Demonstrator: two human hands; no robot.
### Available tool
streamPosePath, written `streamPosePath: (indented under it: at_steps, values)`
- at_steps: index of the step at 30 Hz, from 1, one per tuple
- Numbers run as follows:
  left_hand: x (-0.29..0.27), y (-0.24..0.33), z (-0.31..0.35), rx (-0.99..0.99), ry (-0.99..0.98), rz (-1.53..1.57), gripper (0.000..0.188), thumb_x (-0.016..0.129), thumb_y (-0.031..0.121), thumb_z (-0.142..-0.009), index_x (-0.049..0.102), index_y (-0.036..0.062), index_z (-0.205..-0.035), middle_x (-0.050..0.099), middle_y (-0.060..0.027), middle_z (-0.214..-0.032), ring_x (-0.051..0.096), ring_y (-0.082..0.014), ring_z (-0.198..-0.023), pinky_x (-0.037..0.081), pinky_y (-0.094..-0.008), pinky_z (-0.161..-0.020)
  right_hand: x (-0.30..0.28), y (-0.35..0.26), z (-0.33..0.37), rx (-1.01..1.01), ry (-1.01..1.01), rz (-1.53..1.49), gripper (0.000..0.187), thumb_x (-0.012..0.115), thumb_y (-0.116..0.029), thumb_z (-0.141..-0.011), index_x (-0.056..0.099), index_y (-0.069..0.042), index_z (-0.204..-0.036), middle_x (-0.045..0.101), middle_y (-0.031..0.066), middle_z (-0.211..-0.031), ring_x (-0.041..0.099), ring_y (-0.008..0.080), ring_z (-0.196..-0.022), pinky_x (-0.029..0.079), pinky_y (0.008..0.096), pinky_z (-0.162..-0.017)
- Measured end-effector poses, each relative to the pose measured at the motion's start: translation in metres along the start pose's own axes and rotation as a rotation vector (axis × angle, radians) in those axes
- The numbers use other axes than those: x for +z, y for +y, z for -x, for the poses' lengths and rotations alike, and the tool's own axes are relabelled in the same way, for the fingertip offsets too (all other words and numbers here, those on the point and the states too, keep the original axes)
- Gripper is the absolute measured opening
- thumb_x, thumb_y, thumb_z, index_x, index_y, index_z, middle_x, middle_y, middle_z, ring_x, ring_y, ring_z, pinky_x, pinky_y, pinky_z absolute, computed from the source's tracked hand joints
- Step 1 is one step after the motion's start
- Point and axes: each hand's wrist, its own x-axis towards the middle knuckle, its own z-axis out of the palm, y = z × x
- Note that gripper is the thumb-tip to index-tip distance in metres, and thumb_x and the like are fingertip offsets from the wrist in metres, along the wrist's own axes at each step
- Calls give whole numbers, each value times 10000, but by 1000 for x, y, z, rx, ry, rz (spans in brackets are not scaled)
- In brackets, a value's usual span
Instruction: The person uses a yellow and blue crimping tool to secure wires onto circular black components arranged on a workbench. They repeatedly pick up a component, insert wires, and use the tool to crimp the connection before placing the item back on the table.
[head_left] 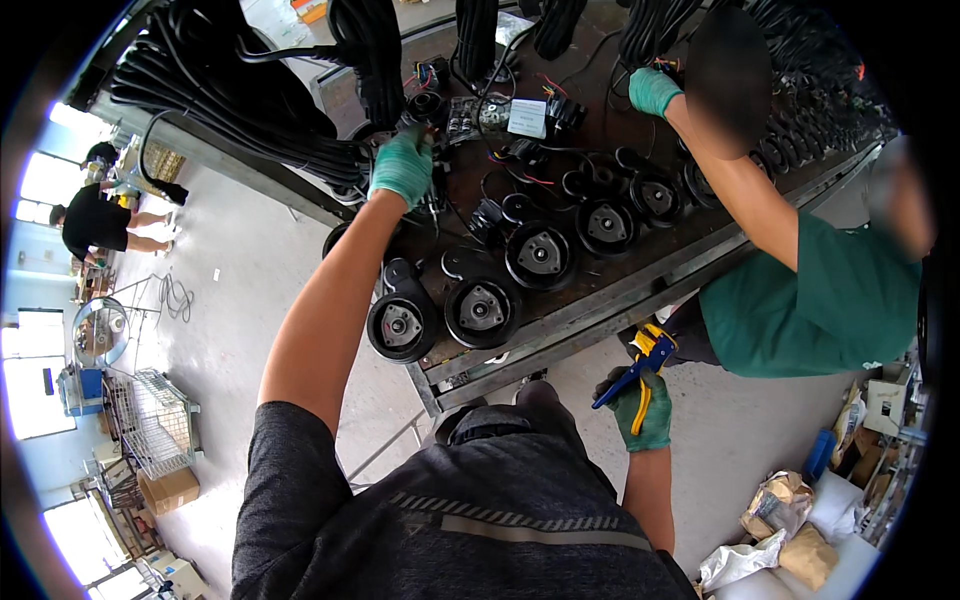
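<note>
My left hand [402, 168], in a green glove, reaches over the left part of the dark workbench [590, 275]. Its fingers are bent down among black cables and small parts; what they hold is hidden. A hanging bundle of black cable [225, 95] is just left of it. Low in front of the bench, my right hand [650, 420], gloved too, grips a blue and yellow wire stripper [652, 350]. Several black wheel-shaped units with metal centres, such as this wheel unit [541, 255], line the bench's near edge. Behind them lie connectors with coloured wires [525, 152].
A co-worker in a green shirt [810, 300] stands at the right, one gloved hand [655, 92] over the bench. A white label [527, 118] lies among the parts. At the left are a wire cage [150, 420] and another person [95, 225]. Bags [780, 505] are piled lower right.
</note>
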Motion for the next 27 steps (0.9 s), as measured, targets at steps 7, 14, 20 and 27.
streamPosePath:
  at_steps: [7, 14, 20, 27]
  values:
    - [33, 31, 9, 275, -876, -470, 482, 679, 415, -941, 634, 129, -1327, 734, -191, -1143, 691, -413, -1090, 557, -494, -910, -20, -9, -3, 3, 70, -44, 601, 674, -342, -968, 481, -110, -1487, 739, 185, -1013, 741, 402, -895, 594, 576, -849]
    - [89, 34, 31, -19, -1031, -532, 803, 757, 505, -828, 503, 175, -1514, 706, -158, -1309, 678, -384, -1193, 557, -483, -978, -27, -23, -11, 17, 55, 15, 575, 667, -366, -962, 500, -131, -1460, 733, 166, -1012, 735, 381, -908, 592, 564, -864]
    - [91, -71, -1, -356, -427, 157, 484, 604, 232, -1003, 542, 64, -1452, 733, -151, -1182, 717, -267, -1036, 564, -380, -925, -23, -28, -29, 102, -57, 8, 590, 669, -326, -963, 483, -109, -1479, 738, 178, -1021, 739, 382, -914, 594, 566, -864]
    - [-27, 37, 28, -299, -250, 295, 415, 561, 191, -1023, 579, 46, -1411, 742, -127, -1106, 712, -232, -872, 559, -356, -811, -2, -23, -46, 135, -286, 13, 632, 733, -120, -928, 435, -44, -1480, 724, 205, -1022, 746, 392, -918, 626, 544, -850]
